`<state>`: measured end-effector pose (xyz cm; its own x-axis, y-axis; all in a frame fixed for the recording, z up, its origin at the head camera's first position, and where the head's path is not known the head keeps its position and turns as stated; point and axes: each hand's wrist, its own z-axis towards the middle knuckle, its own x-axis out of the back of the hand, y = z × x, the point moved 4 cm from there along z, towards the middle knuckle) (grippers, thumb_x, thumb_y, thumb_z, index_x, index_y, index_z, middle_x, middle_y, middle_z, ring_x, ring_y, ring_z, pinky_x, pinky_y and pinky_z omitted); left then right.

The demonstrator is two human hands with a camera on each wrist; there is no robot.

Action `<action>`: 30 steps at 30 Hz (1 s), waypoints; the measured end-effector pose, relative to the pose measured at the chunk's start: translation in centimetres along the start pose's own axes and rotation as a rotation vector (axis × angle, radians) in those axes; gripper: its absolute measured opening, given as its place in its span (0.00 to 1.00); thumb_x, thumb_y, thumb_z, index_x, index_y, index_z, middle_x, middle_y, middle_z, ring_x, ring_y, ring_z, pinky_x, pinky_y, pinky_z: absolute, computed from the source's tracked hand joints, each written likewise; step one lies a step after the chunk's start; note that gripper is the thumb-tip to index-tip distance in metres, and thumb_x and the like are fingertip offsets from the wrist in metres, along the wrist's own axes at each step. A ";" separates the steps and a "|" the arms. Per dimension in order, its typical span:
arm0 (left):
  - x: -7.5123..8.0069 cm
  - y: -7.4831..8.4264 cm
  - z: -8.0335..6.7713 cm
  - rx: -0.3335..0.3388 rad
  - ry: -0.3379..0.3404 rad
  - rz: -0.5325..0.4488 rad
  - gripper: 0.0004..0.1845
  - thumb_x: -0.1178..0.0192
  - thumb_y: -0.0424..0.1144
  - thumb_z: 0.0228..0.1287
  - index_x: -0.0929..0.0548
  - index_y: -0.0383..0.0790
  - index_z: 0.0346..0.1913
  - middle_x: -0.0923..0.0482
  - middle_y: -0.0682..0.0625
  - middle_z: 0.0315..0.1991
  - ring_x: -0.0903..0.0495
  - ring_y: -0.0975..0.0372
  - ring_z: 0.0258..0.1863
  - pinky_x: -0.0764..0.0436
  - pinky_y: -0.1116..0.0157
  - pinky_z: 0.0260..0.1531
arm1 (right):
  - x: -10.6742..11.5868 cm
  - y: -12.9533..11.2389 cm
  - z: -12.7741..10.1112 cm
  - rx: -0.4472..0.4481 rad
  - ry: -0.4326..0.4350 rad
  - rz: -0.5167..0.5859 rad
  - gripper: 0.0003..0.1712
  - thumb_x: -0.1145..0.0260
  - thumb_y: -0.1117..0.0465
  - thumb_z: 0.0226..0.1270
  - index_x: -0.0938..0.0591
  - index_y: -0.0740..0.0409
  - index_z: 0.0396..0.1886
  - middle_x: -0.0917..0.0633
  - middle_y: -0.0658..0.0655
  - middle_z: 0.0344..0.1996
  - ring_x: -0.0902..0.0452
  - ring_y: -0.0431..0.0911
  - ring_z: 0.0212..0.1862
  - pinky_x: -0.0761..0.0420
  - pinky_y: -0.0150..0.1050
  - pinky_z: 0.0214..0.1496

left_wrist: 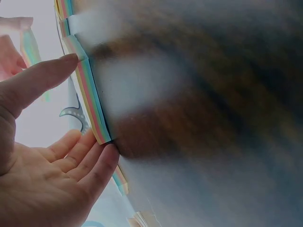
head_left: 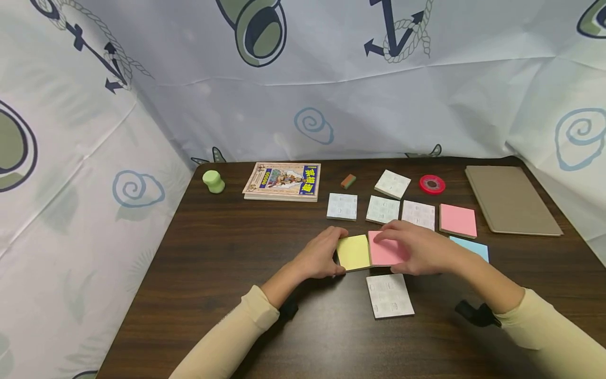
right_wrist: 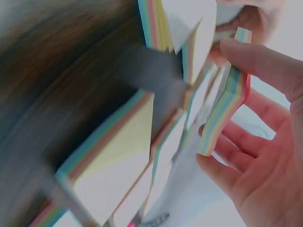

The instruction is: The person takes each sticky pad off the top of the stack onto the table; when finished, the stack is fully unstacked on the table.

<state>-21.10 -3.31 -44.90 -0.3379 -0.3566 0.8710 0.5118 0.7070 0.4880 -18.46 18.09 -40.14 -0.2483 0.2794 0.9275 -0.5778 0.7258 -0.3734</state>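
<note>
The yellow pad (head_left: 353, 252) and the pink pad (head_left: 384, 249) lie side by side, edges touching, on the dark surface (head_left: 227, 295), well in front of the book (head_left: 283, 181). Both are small blocks of sticky paper with striped coloured edges (the wrist views show the layers clearly), so they are probably light, fairly stiff as blocks yet loose at the top sheets, and best taken by two opposite edges rather than by the face.

The left hand (head_left: 320, 255) has its grip on the yellow pad, thumb at the far edge and fingers at the near edge. The right hand (head_left: 416, 247) grips the pink pad the same way, thumb and fingers pinching its sides.

Nearer the person than these lies a white pad (head_left: 390, 296). Between them and the book sit more white pads (head_left: 342, 206), and to the book's right an eraser (head_left: 348, 181), a red tape roll (head_left: 432, 184), another pink pad (head_left: 457, 220), a blue pad (head_left: 471, 247) and a brown folder (head_left: 510, 199). Left of the book stands a green cap (head_left: 213, 181).
</note>
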 end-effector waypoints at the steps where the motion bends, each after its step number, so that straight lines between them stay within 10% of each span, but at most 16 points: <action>1: 0.0 0.0 0.0 -0.001 0.000 0.002 0.42 0.22 0.41 0.46 0.32 0.36 0.64 0.28 0.46 0.57 0.28 0.60 0.51 0.27 0.61 0.52 | 0.3 0.2 -0.8 0.001 0.017 0.004 0.35 0.20 0.54 0.46 0.20 0.47 0.58 0.24 0.51 0.57 0.27 0.49 0.57 0.24 0.50 0.54; 14: 0.1 0.1 -0.2 -0.015 0.011 0.007 0.41 0.22 0.41 0.47 0.31 0.36 0.64 0.28 0.46 0.57 0.28 0.59 0.51 0.27 0.61 0.53 | -1.3 1.3 -10.6 0.059 0.172 -0.014 0.37 0.16 0.55 0.37 0.19 0.44 0.53 0.23 0.44 0.53 0.26 0.40 0.51 0.30 0.26 0.53; 21: 0.1 0.2 -0.1 -0.010 0.006 0.014 0.40 0.22 0.41 0.47 0.30 0.36 0.63 0.28 0.46 0.56 0.28 0.59 0.51 0.27 0.62 0.53 | -2.9 2.0 -12.1 -0.012 0.113 -0.051 0.37 0.16 0.51 0.39 0.19 0.41 0.54 0.23 0.47 0.53 0.24 0.45 0.49 0.20 0.46 0.47; 30: 0.1 0.4 -0.2 0.004 -0.007 0.023 0.41 0.23 0.42 0.48 0.31 0.36 0.64 0.28 0.47 0.57 0.28 0.59 0.52 0.27 0.62 0.53 | -3.5 2.0 -11.7 0.025 0.121 -0.139 0.40 0.16 0.52 0.36 0.18 0.46 0.56 0.22 0.52 0.53 0.24 0.46 0.50 0.19 0.47 0.45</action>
<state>-20.81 -3.20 -44.62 -0.3314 -0.3357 0.8818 0.5166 0.7175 0.4673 -9.62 25.95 -43.89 -0.0703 0.2522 0.9651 -0.6193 0.7474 -0.2405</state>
